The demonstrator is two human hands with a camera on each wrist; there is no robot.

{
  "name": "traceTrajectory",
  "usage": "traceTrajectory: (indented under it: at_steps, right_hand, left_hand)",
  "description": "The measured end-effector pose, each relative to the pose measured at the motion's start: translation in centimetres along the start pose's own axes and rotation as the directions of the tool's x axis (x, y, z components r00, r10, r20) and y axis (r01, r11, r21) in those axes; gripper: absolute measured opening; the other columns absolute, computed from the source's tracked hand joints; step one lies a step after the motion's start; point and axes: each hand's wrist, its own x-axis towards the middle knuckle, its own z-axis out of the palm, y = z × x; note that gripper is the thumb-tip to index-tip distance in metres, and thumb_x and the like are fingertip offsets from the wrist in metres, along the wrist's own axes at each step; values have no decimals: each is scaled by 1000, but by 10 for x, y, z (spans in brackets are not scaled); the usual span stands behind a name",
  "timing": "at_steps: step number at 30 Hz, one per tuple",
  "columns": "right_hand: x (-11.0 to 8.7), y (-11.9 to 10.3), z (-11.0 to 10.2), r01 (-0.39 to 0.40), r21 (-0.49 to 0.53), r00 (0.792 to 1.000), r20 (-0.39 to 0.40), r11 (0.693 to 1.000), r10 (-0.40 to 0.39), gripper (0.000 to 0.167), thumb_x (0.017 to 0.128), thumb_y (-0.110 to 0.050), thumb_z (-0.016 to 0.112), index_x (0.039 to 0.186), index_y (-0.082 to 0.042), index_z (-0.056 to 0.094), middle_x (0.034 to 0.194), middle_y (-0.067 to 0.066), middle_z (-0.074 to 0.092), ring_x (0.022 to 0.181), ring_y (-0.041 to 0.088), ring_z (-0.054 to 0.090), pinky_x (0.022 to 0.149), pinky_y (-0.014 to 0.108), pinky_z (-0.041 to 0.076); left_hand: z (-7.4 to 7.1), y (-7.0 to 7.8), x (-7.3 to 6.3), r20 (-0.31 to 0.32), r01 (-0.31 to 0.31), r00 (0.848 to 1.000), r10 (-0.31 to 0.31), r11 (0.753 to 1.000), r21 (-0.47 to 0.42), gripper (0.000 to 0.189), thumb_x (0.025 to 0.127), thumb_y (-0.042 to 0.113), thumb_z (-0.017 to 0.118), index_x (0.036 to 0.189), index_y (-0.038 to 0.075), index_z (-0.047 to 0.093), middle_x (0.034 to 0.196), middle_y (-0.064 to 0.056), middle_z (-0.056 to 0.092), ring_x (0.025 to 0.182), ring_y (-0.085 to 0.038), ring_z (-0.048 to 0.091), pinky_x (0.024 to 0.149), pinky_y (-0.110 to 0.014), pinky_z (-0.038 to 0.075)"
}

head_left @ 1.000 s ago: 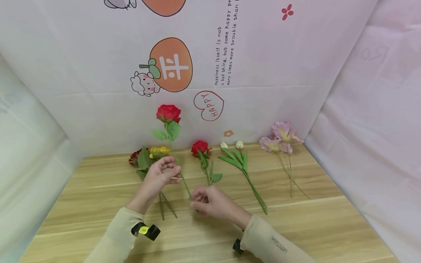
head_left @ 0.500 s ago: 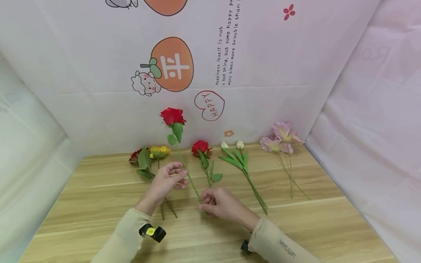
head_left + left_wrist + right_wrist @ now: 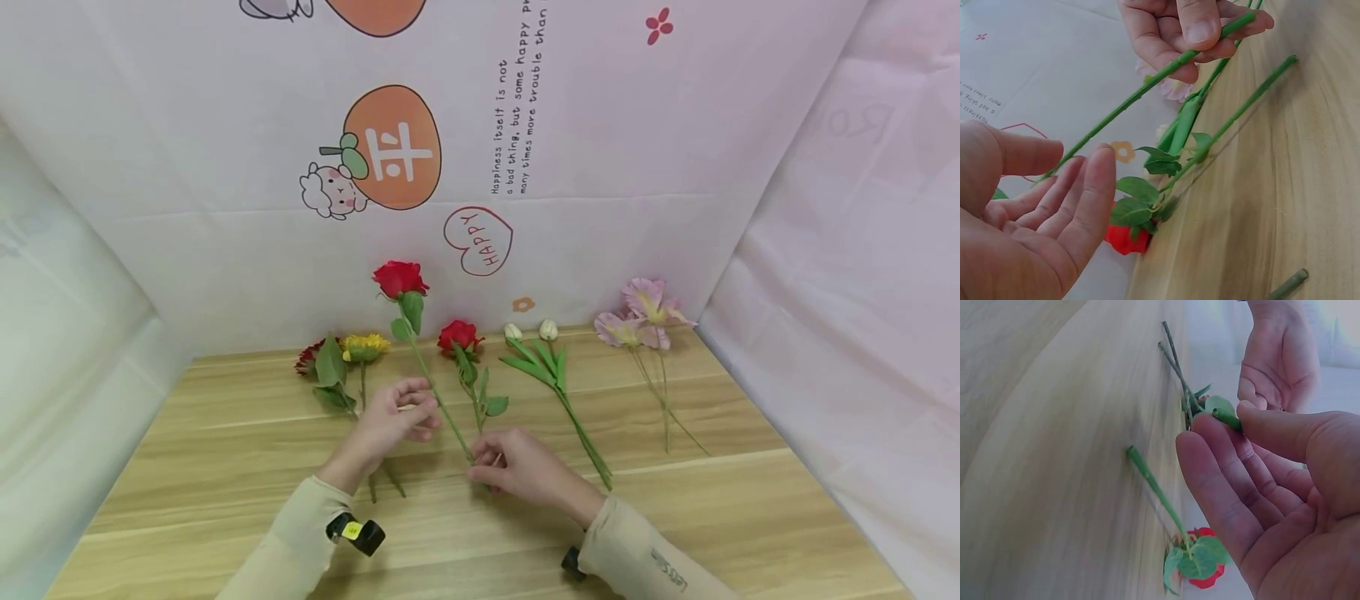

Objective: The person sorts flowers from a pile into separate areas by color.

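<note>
A red rose (image 3: 401,281) on a long green stem is raised above the table, leaning with its bloom up and to the left. Near the stem's lower end, my right hand (image 3: 521,467) pinches it between thumb and fingers; the cut tip shows in the right wrist view. My left hand (image 3: 397,414) is beside the middle of the stem, fingers loosely spread, with the stem (image 3: 1141,90) passing by its fingertips. Whether those fingertips touch it is hard to tell. A second red rose (image 3: 460,336) lies on the table just behind my right hand.
On the wooden table (image 3: 225,517), a yellow flower (image 3: 365,347) and a dark red flower (image 3: 308,359) lie to the left. White tulips (image 3: 548,330) and pale purple flowers (image 3: 647,310) lie to the right. A printed cloth (image 3: 600,167) hangs behind.
Both hands have moved right and slightly towards the front edge, and the raised rose has gone with them. Its bloom is lower. The flowers on the table have not moved.
</note>
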Motion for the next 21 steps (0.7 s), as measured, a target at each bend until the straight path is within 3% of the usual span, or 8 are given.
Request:
traceTrajectory:
  at_steps: [7, 11, 21]
  right_hand:
    - [-1, 8, -3, -37, -3, 999, 12, 999, 37, 27, 95, -11, 73, 115, 7, 68, 85, 0, 71, 64, 17, 66, 55, 27, 57]
    - [-1, 14, -3, -40, -11, 999, 19, 999, 40, 25, 95, -10, 72, 113, 6, 68, 85, 4, 71, 64, 21, 67, 54, 26, 56]
    - [-2, 22, -9, -52, 8, 997, 51, 999, 51, 13, 95, -8, 72, 104, 1, 69, 84, 5, 71, 63, 24, 67, 56, 37, 60]
  left_hand:
    - [2, -10, 2, 82, 24, 996, -26, 999, 32, 60, 101, 9, 61, 152, -6, 33, 142, -29, 51, 116, -45, 62, 92, -51, 56]
    - [4, -15, 3, 108, 30, 994, -34, 999, 40, 62, 102, 9, 61, 154, -5, 30, 142, -28, 51, 117, -44, 61, 92, -51, 57]
    - [9, -24, 3, 199, -15, 980, -11, 991, 131, 63, 102, 9, 60, 154, -9, 28, 142, -28, 51, 117, -44, 60, 84, -48, 60]
